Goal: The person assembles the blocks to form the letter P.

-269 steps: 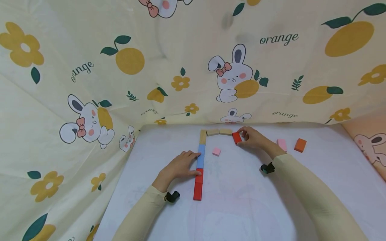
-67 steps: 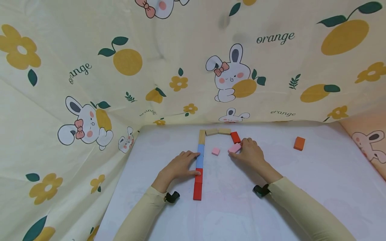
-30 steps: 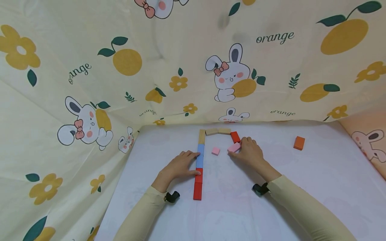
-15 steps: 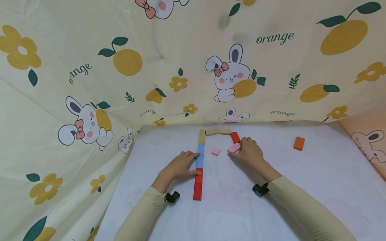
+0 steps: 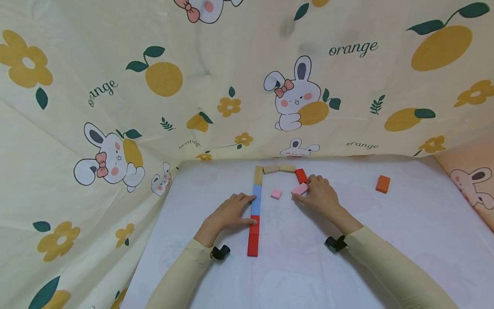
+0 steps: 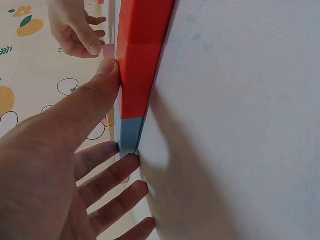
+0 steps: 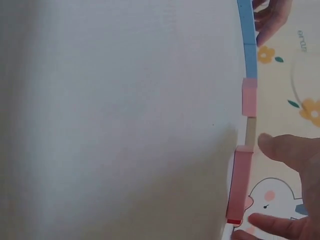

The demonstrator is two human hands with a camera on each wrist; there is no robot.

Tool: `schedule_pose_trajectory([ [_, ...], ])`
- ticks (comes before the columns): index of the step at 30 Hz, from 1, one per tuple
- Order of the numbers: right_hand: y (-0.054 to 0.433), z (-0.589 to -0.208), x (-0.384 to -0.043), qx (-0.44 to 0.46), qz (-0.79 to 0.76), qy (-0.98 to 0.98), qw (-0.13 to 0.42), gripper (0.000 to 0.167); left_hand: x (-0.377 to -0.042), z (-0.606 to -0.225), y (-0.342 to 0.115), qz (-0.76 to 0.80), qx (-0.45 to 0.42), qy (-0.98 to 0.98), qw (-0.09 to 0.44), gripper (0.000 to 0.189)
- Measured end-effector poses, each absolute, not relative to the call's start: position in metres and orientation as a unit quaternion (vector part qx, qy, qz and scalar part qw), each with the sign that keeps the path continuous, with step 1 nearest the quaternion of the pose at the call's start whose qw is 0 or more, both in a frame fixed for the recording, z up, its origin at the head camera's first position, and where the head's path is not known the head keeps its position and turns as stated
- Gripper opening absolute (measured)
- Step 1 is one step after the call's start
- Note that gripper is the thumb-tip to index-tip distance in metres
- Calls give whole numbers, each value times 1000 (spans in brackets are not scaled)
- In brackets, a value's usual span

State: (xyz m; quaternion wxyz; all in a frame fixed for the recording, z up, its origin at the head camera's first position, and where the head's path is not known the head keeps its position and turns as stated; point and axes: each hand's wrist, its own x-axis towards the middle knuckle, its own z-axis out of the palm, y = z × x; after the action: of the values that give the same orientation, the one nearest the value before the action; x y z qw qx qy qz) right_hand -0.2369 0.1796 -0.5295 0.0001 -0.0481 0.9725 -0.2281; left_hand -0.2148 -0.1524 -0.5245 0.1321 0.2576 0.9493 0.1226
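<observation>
My left hand [image 5: 230, 212] rests beside a straight row of blocks, fingers spread. Its thumb touches a red block [image 6: 140, 75], and its fingertips reach a blue block [image 6: 131, 132]. A second red block [image 5: 252, 245] ends the row nearest me. My right hand [image 5: 320, 195] hovers around a pink block [image 5: 299, 189], thumb near one end and fingers near the other. In the right wrist view a small gap shows between thumb and block. That block lies slantwise just in front of a tilted red block [image 5: 301, 176]. A small pink block [image 5: 276, 194] lies between the hands.
Two wooden blocks [image 5: 287, 168] run along the back, and a third wooden block [image 5: 258, 175] tops the left row. An orange block [image 5: 383, 183] lies alone at the right. Behind the white table [image 5: 293, 274] hangs a patterned cloth [image 5: 216, 51].
Since the oldest frame, my right hand has left the red block and brought the pink block from the right to beside it. Over the last second it has barely moved. My left hand stays put.
</observation>
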Motion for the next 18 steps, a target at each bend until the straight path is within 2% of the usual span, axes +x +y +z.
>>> schedule_pose_trajectory([
  [8,177,-527,-237,-122,-264,955,-52,53,-215,-524,-154,124,259,949,130,90],
  [18,164,-530,-249,-296,-275,914,-28,39,-216,-526,-153,123,254,949,141,91],
])
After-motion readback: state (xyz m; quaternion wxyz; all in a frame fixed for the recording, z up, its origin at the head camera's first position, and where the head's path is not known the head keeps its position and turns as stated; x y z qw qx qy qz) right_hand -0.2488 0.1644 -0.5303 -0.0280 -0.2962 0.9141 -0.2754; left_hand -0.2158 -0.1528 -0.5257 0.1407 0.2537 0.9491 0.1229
